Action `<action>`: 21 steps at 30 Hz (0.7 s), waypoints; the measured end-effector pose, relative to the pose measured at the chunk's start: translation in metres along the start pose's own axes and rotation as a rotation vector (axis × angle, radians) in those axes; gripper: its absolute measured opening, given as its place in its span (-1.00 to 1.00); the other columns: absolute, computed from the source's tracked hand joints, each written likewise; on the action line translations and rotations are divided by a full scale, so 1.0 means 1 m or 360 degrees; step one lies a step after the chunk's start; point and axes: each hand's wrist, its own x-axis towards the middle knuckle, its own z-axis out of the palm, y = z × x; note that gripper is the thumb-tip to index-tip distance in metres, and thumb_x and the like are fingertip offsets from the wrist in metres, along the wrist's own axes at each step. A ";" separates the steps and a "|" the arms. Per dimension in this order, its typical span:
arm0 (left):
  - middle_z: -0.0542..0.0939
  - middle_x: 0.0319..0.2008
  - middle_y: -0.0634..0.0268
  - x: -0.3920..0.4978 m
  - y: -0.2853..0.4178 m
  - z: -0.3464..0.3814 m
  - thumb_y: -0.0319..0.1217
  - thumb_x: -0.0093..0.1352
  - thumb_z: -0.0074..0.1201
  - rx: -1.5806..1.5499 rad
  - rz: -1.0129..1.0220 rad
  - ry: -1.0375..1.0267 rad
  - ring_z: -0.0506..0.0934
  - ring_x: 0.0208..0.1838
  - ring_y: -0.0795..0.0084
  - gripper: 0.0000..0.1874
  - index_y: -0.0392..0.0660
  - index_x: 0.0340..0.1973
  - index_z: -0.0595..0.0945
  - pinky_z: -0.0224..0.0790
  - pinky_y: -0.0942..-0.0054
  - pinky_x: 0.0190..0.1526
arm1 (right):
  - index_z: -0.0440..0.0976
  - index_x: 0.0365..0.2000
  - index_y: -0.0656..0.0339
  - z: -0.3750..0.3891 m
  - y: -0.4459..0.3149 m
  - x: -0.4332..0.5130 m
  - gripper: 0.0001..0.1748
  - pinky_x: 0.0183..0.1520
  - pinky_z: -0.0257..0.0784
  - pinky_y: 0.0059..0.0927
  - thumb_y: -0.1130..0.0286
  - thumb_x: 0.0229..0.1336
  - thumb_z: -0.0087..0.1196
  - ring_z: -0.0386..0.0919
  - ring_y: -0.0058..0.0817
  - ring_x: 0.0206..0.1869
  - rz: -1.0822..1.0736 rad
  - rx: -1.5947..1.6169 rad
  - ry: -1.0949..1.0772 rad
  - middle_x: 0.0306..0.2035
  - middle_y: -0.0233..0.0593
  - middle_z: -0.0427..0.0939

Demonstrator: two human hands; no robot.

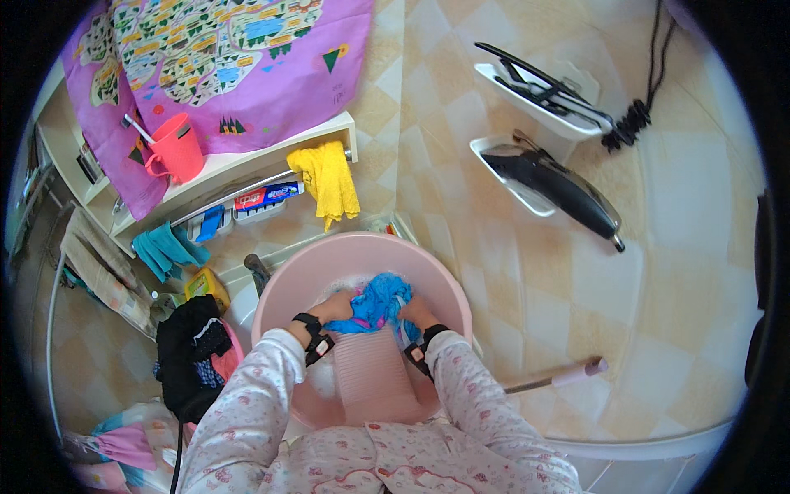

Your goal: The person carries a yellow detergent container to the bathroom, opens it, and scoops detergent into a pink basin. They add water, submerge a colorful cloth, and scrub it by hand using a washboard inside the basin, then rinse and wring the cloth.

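Observation:
A wide pink plastic basin (364,242) stands right before me, with suds and water in its bottom. Inside it a ridged pink washboard (374,370) slopes away from my body. Blue cloth with pink and pale parts (381,296) lies bunched at the washboard's far end. My left hand (336,307) grips the cloth's left side, and my right hand (419,310) has hold of its right side. Black straps with small devices circle both wrists. Some fingers are hidden in the folds.
Left of the basin, dark clothes (185,352) overflow a pink tub (233,347). Beyond stands a white shelf (259,148) bearing a coral cup (178,148) with a toothbrush; a yellow cloth (327,182) hangs from its rail. On the tiled wall are a hair dryer (555,188) and a handle (574,372).

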 end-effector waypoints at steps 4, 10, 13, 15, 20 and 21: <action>0.50 -0.06 0.12 -0.052 0.031 -0.038 -0.27 0.20 0.15 -0.1090 -0.0326 -0.0421 0.41 0.07 0.32 -0.42 -0.07 0.13 0.40 0.42 0.37 -0.17 | 0.48 -0.30 0.15 -0.016 -0.041 -0.035 -0.61 -0.09 0.36 -0.18 0.26 -0.24 0.25 0.45 0.04 -0.11 -0.0495 -0.0121 0.0239 -0.20 0.10 0.49; 0.07 0.31 0.14 -0.079 0.051 -0.039 0.02 0.21 0.15 -0.1302 -0.0368 -0.0002 0.36 0.16 0.29 -0.02 -0.06 0.33 -0.07 0.40 0.37 -0.03 | 0.48 -0.39 0.10 -0.005 -0.089 -0.108 -0.72 -0.13 0.25 -0.03 0.46 -0.29 0.11 0.41 -0.17 -0.24 -0.1655 -0.0580 0.0176 -0.44 -0.14 0.39; 0.29 0.20 -0.07 -0.070 0.040 -0.009 0.13 0.14 0.10 -0.0601 -0.0371 0.0031 0.35 0.17 0.10 -0.06 -0.10 0.28 0.14 0.35 0.19 -0.01 | 0.49 -0.42 0.09 0.015 -0.094 -0.127 -0.75 -0.13 0.19 0.01 0.47 -0.30 0.11 0.36 -0.23 -0.20 -0.2038 -0.0727 -0.0075 -0.45 -0.21 0.34; 0.41 0.08 -0.10 -0.053 0.027 -0.002 0.07 0.11 0.13 -0.0420 -0.0184 0.0088 0.44 0.07 0.04 -0.16 -0.12 0.19 0.28 0.36 0.16 -0.03 | 0.47 -0.35 0.10 0.022 -0.091 -0.130 -0.67 -0.08 0.19 0.04 0.48 -0.31 0.11 0.34 -0.19 -0.13 -0.2011 -0.0533 0.0114 -0.39 -0.19 0.36; 0.57 -0.22 -0.12 -0.036 0.008 0.012 -0.26 0.10 0.10 0.0106 -0.0322 0.0241 0.54 -0.13 -0.06 -0.58 -0.14 -0.14 0.54 0.39 0.15 -0.11 | 0.34 -0.13 0.11 0.010 -0.067 -0.117 -0.42 0.13 0.14 0.03 0.41 -0.33 0.19 0.26 -0.13 0.10 -0.1215 -0.0615 0.0233 -0.24 -0.12 0.40; 0.57 -0.24 -0.11 -0.041 0.007 0.014 -0.31 0.10 0.07 0.0075 -0.0381 0.0313 0.54 -0.14 -0.07 -0.64 -0.13 -0.18 0.57 0.39 0.14 -0.12 | 0.31 -0.08 0.12 0.005 -0.061 -0.111 -0.35 0.16 0.15 -0.02 0.36 -0.34 0.23 0.27 -0.13 0.12 -0.1034 -0.0464 0.0182 -0.19 -0.11 0.42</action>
